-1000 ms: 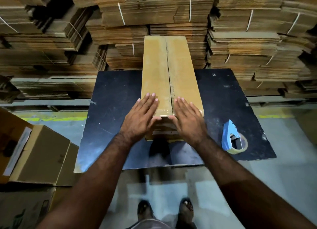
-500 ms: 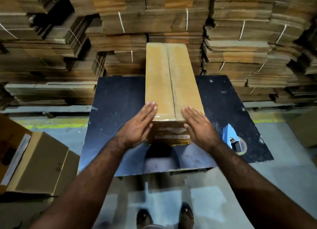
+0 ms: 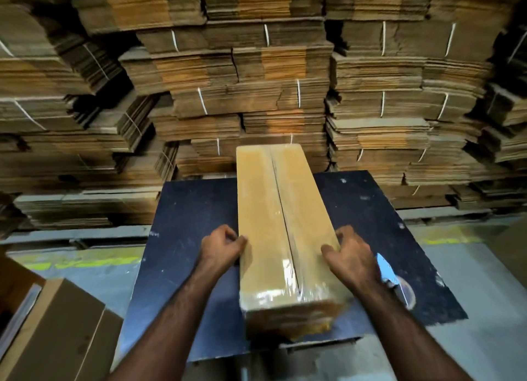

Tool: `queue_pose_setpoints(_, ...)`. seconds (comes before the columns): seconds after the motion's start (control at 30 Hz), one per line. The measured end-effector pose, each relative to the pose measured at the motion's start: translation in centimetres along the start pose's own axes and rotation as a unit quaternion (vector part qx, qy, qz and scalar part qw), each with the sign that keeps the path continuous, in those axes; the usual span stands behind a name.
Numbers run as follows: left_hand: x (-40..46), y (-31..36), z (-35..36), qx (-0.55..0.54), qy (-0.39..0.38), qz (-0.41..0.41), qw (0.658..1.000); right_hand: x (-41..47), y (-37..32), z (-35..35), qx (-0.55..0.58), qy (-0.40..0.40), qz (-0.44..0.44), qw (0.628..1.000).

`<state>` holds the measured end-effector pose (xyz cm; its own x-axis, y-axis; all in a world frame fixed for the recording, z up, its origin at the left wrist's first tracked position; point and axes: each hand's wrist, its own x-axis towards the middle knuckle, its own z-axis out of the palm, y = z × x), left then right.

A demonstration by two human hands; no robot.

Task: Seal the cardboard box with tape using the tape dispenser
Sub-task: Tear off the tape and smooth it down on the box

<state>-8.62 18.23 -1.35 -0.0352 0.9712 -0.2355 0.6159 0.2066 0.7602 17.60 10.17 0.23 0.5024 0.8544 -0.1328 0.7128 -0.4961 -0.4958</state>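
A long narrow cardboard box (image 3: pixel 265 209) lies lengthwise on the dark table (image 3: pixel 188 218), its near end at the table's front edge. Clear tape shines along its centre seam and over the near end. My left hand (image 3: pixel 221 245) grips the box's left side, fingers curled against the wall and thumb at the top edge. My right hand (image 3: pixel 349 253) grips the right side the same way. The blue tape dispenser (image 3: pixel 389 272) with its roll of tape lies on the table just right of my right wrist, partly hidden behind it.
Tall stacks of flattened, string-tied cardboard (image 3: pixel 256 75) fill the whole back behind the table. Assembled brown boxes (image 3: pixel 60 332) stand on the floor at the lower left. Grey floor with a yellow line (image 3: pixel 85 262) runs on both sides.
Both hands moved from lying flat on the box's near top to gripping its sides. The box slid toward me, its near end now at the table's front edge. The camera tilted up.
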Motion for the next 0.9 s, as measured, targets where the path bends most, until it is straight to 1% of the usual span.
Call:
queue_pose_setpoints(0.07,-0.4,-0.4,0.5,0.019,0.027,0.031,0.999,0.1,0.9,-0.1,0.009,-0.001,-0.017,1.000)
queue_pose_setpoints(0.1,-0.4,-0.3,0.9,0.014,0.038,0.052,0.998,0.7,1.1,0.0,0.034,-0.005,-0.045,0.998)
queue_pose_setpoints(0.17,-0.5,0.7,1.9,-0.021,0.040,0.078,0.996,2.1,0.7,0.2,0.077,-0.038,-0.123,0.989)
queue_pose_setpoints(0.23,-0.9,1.8,2.9,-0.008,0.053,0.076,0.996,3.2,0.2,0.6,0.075,-0.068,-0.171,0.980)
queue_pose_setpoints(0.3,-1.2,2.8,3.7,0.021,0.054,0.072,0.996,4.1,0.3,0.9,0.060,-0.077,-0.179,0.979)
queue_pose_setpoints(0.5,-0.8,5.9,6.3,0.003,0.046,0.074,0.996,7.5,2.2,0.0,0.055,-0.088,-0.182,0.978)
queue_pose_setpoints(0.7,-1.1,6.7,7.2,0.025,0.066,0.083,0.994,9.0,3.3,-0.2,0.070,-0.094,-0.210,0.971)
queue_pose_setpoints(0.8,-0.7,6.7,6.7,0.034,0.058,0.055,0.996,9.0,3.0,-0.5,0.090,-0.109,-0.206,0.968)
queue_pose_setpoints(0.9,-0.4,7.3,6.3,0.058,0.082,0.045,0.994,9.3,2.9,-1.5,0.111,-0.109,-0.183,0.971)
